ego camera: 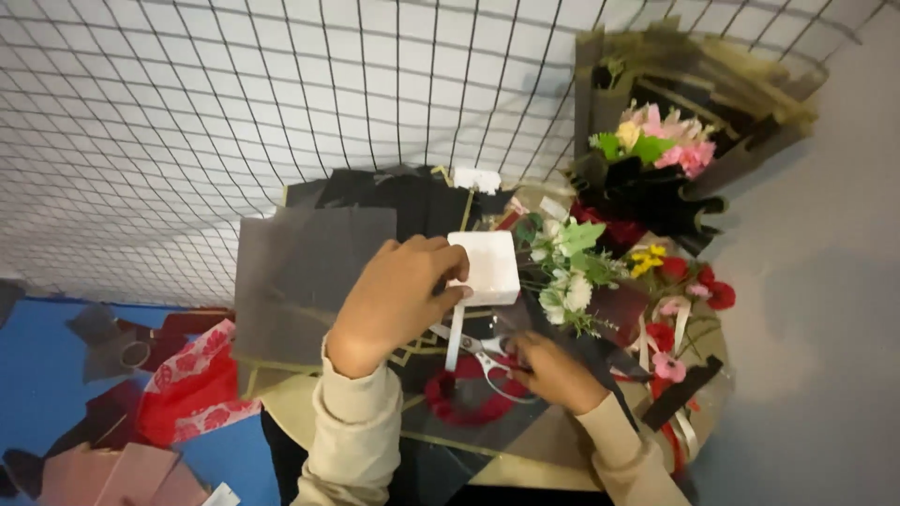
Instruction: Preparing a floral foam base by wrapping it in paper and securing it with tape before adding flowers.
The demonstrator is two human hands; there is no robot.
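While gripping white foam block (485, 267) in left hand (394, 300), closing right hand (548, 370) around scissors (487, 354), trimming white ribbon (455, 339); needing steady cut.

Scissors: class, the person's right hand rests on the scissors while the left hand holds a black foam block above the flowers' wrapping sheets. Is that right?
Not quite. In the head view the foam block in the left hand is white, not black. The rest stands: the right hand rests on the scissors.

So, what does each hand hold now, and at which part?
The left hand grips the white block by its left side. The right hand holds the scissors at the handle end.
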